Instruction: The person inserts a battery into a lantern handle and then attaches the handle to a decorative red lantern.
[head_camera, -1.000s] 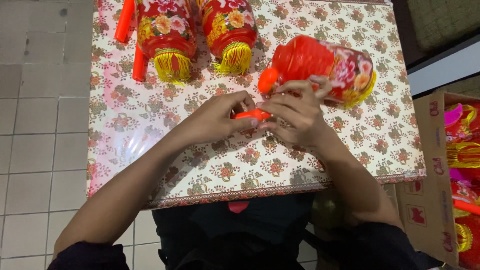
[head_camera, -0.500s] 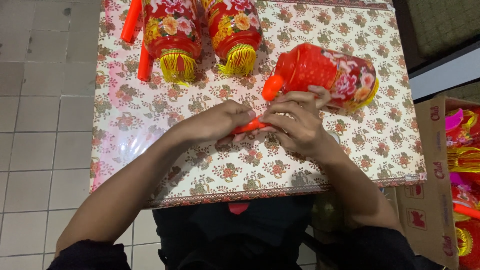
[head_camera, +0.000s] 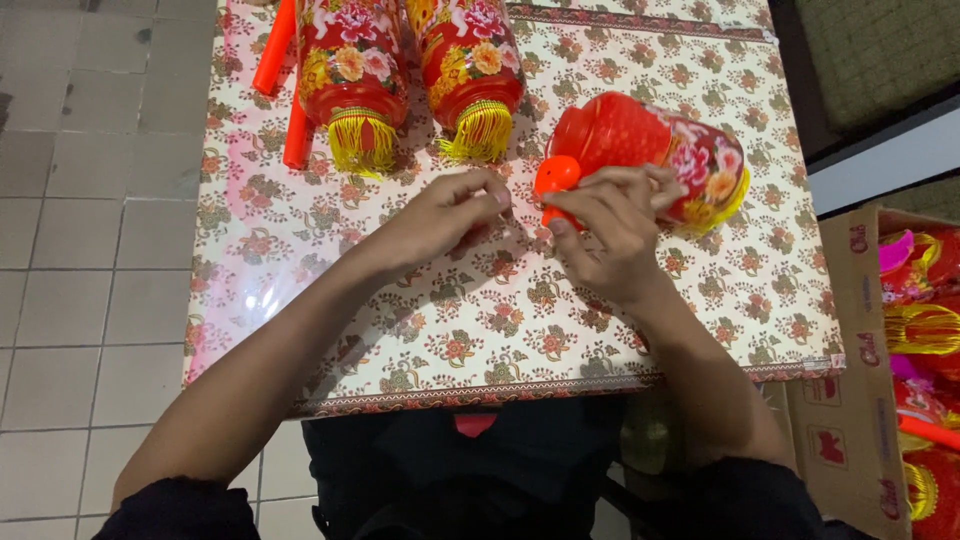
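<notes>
Now reaching out from the near edge of the table (head_camera: 450, 340), both forearms crossing the flowered cloth towards its middle. Holding the hands slightly apart, no longer pressed together over a small red piece as a second ago. Pinching the left hand (head_camera: 450, 212) shut at its fingertips, just short of the right; keeping something thin there perhaps, though impossible to tell. Clamping the right hand (head_camera: 610, 235) on the lantern (head_camera: 640, 135), fingers lying over its near end and thumb tucking under the orange knob (head_camera: 557, 176). Showing no red piece between the hands any more, so apparently shifting the work from that piece to the knob end itself. Lying on its side just beyond the right hand, the lantern pointing its knob at the left hand and having slid a little farther up the table. Standing farther off, side by side, two more lanterns (head_camera: 352, 70) trailing yellow fringes, with red sticks (head_camera: 296, 130) beside them at the left edge. Waiting to the right, below table level, a cardboard box (head_camera: 850, 400) holding more red and gold pieces; spreading to the left, grey floor (head_camera: 90, 250) tiles.
</notes>
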